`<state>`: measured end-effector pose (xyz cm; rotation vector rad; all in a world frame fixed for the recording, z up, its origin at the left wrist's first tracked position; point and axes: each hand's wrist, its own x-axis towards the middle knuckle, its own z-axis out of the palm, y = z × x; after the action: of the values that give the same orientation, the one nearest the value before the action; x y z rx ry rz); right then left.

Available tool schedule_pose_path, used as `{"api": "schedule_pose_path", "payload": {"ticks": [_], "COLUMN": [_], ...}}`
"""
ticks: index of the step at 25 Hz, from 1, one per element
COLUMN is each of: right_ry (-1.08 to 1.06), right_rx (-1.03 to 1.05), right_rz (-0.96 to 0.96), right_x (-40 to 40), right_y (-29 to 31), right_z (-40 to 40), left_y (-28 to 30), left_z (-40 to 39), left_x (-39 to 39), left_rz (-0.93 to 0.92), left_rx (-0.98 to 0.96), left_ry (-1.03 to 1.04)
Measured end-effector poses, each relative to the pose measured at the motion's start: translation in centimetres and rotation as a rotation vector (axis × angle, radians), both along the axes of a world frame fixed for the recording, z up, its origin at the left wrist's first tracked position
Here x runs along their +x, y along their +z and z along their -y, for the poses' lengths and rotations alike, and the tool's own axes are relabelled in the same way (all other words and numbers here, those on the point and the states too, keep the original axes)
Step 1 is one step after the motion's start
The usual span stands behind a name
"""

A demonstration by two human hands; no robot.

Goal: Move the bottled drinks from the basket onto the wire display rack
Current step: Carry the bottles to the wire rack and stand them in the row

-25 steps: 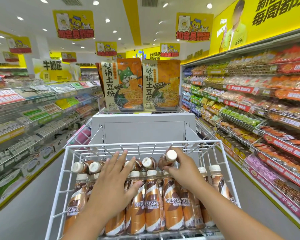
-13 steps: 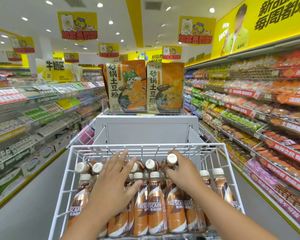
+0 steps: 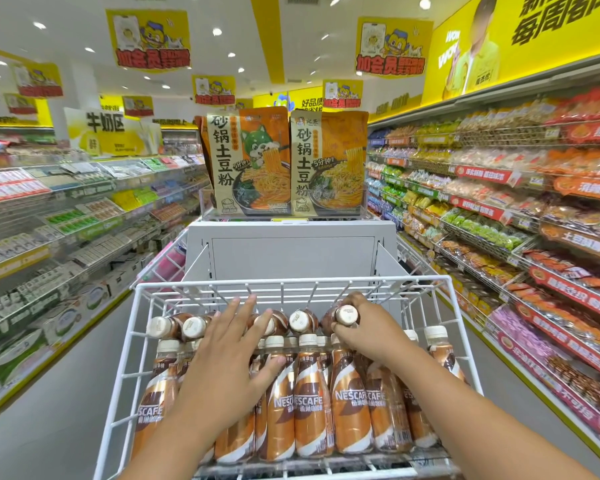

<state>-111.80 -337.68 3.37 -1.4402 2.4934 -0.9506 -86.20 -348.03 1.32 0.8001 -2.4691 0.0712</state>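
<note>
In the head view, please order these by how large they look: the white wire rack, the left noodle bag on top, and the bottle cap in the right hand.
1. white wire rack, widest by far, though nearest.
2. left noodle bag.
3. bottle cap, smallest, held by the right hand.

Left hand (image 3: 227,355) flat on bottles (image 3: 312,396), right hand (image 3: 364,327) gripping bottle (image 3: 343,317), wire rack (image 3: 291,282)

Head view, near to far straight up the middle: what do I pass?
Front row of upright Nescafe bottles → left hand resting flat on them → back row of bottles lying down → wire rack's far rim → grey panel → noodle packs.
</note>
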Motion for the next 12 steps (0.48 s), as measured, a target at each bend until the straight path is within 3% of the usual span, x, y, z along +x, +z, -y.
{"api": "schedule_pose_path", "payload": {"ticks": [12], "right_ry": [0.060], "right_rx": [0.037], "right_rz": [-0.153], "right_x": [1.2], "right_y": [-0.1], "right_z": [-2.5], "left_y": [0.0], "left_z": [0.6], "left_x": [-0.6], "left_rz": [0.002], "left_rx": [0.001], "left_ry": [-0.042]}}
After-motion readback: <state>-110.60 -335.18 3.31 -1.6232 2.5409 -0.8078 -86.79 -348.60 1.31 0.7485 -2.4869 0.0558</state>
